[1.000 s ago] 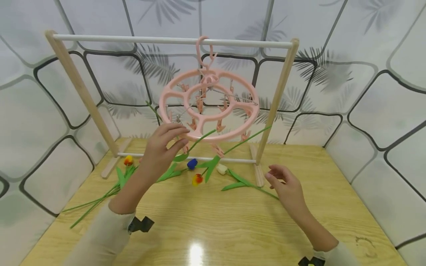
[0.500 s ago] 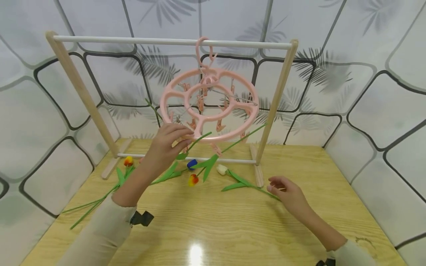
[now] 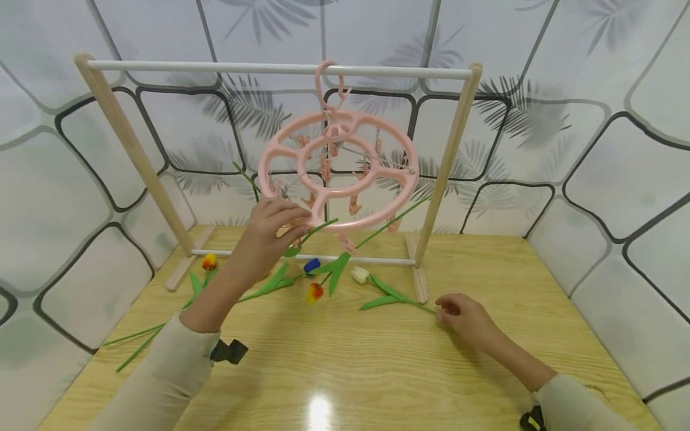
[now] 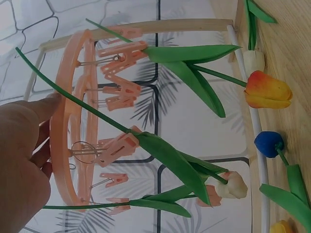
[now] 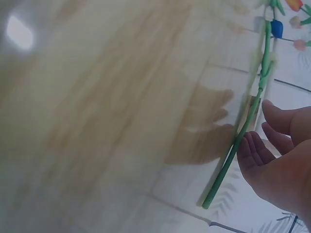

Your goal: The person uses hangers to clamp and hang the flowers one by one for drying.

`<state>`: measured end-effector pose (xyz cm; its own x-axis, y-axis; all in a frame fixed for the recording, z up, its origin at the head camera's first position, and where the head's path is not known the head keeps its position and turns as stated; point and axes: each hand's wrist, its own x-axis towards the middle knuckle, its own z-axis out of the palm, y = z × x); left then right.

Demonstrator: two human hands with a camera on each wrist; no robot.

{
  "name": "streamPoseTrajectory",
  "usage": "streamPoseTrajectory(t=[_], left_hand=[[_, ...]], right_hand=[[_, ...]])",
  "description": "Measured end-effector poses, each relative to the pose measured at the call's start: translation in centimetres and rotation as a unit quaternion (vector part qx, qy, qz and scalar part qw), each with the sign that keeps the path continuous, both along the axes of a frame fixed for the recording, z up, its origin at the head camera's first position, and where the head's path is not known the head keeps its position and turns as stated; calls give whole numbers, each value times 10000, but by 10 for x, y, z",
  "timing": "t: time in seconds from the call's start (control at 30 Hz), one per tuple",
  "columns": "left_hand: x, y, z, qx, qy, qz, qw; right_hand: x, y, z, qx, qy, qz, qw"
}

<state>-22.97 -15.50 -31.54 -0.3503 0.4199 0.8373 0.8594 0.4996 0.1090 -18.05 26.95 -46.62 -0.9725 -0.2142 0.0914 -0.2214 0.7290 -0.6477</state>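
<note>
Since the earlier head frames, the right hand (image 3: 466,320) has come down to the bench (image 3: 377,359), beside the stem end of the white tulip (image 3: 389,290), and the hung red-and-yellow tulip (image 3: 336,272) has drifted slightly left. The left hand (image 3: 266,230) stays at the near-left rim of the pink hanger (image 3: 341,193).

In the head view, the white tulip lies on the bench, its bloom toward the middle and its stem pointing at the right hand. The pink hanger hooks over the upper white bar (image 3: 242,67) of a wooden-sided rack (image 3: 124,134), with clips (image 3: 353,205) dangling below its ring. A blue tulip (image 3: 311,266) lies on the bench below the hanger; farther left lies another red-and-yellow tulip (image 3: 209,262), with long stems near it partly hidden by the left arm.

In the left wrist view, the left fingers and thumb grasp the hanger's rim. Three tulips hang from clips by their stems: the hung red-and-yellow tulip, a hung white tulip (image 4: 170,160) and a pale pinkish tulip (image 4: 165,206).

In the right wrist view, the right fingers are loosely bent around nothing, with the thumb apart. Their tips reach the green stem (image 5: 228,161); whether they touch it cannot be told. The stem's cut end extends past them.
</note>
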Motion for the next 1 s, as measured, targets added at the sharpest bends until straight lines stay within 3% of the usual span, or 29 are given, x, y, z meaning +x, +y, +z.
streamPoseTrajectory(t=[0.4, 0.7, 1.0], left_hand=[[-4, -11, 2, -54, 85, -65, 9999], [-7, -21, 1, -4, -13, -72, 10000], [-14, -32, 3, 65, -193, -256, 9995]], right_hand=[[-5, 0, -6, 547, 66, 197, 9983], [-3, -4, -7, 635, 163, 390, 9971], [-1, -2, -5, 689, 90, 306, 9971]])
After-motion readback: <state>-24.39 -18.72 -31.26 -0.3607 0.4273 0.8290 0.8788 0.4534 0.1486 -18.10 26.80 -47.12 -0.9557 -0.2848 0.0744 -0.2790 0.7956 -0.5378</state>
